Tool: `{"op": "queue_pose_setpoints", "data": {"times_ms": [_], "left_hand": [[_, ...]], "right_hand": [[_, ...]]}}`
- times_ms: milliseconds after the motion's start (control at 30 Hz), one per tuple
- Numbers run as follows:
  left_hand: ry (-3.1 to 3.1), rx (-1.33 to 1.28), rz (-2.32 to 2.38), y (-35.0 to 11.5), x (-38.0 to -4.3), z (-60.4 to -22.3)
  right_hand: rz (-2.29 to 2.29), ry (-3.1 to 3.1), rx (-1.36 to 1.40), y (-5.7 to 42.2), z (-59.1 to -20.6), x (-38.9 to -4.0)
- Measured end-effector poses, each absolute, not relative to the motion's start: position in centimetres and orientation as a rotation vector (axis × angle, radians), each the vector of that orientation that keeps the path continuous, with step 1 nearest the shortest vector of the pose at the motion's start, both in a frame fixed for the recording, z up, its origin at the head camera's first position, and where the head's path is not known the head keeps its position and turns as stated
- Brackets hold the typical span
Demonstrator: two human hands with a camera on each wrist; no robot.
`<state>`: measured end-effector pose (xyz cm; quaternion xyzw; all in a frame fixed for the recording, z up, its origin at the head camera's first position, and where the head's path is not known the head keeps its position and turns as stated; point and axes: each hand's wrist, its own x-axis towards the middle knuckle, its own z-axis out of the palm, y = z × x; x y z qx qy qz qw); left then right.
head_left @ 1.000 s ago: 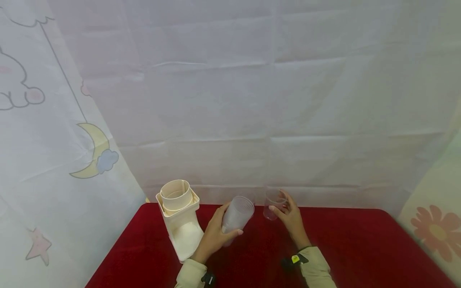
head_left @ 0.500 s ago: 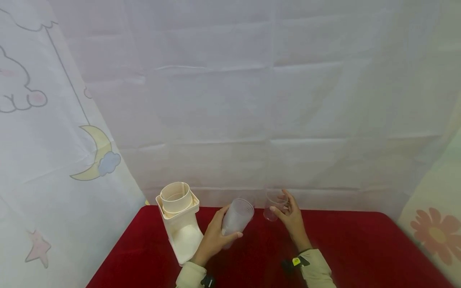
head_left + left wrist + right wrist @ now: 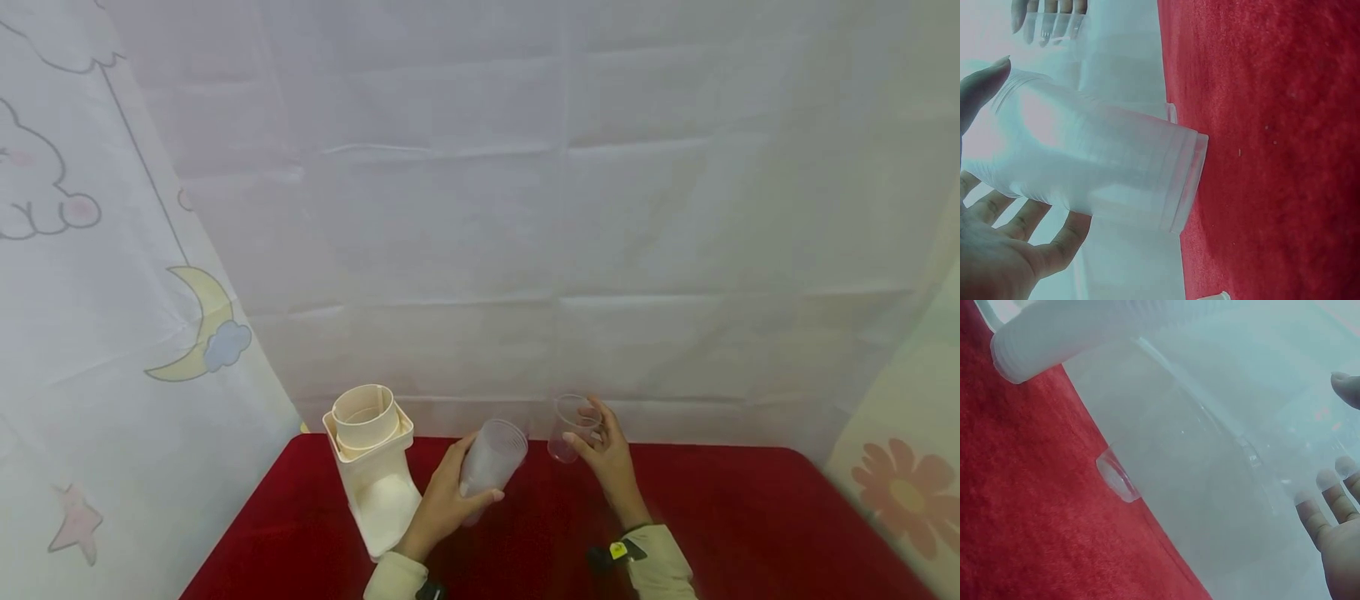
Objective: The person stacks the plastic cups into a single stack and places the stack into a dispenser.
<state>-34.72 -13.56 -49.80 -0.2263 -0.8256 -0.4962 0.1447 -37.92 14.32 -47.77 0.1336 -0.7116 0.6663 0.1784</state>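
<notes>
My left hand [image 3: 442, 502] grips a tall nested stack of clear plastic cups [image 3: 1104, 153], its thumb on one side and the fingers on the other. The stack leans, rims up and to the right in the head view. To its right, my right hand [image 3: 611, 458] holds a single clear plastic cup [image 3: 567, 429] upright between thumb and fingers. In the left wrist view that hand's fingers show behind the cup wall. The base of a further clear cup [image 3: 1116, 475] shows at the table's far edge, mostly hidden behind the stack in the head view.
A cream plastic stand [image 3: 384, 504] with a round collar [image 3: 366, 417] on top is just left of my left hand. Red cloth covers the table [image 3: 720, 517]. Close behind its far edge hangs a pale creased sheet [image 3: 465, 250], with printed sheets on both sides.
In the head view everything sits slightly lower in the picture than before. Both hands keep their hold on the stack and the single cup, with hardly any other movement.
</notes>
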Motion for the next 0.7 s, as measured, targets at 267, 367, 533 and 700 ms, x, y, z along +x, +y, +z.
{"op": "queue_pose_setpoints", "data": {"times_ms": [267,367,533,700], "left_hand": [[-2.378,-0.647,-1.440,-13.5,-34.5,-49.7],[-2.376,-0.646,-1.441,-13.5,-34.6,-49.7],[-2.367,-0.647,-1.435,-13.6,-34.7,-49.6],[-2.366,-0.642,-1.435,-13.6,-34.6,-49.5]], "right_hand": [[1.914,-1.924,0.433,14.5,-47.8,-38.1],[1.931,-1.875,0.455,14.6,-48.2,-38.7],[1.970,-1.796,0.499,14.6,-48.0,-38.8],[2.003,-1.752,0.506,14.4,-47.1,-38.4]]}}
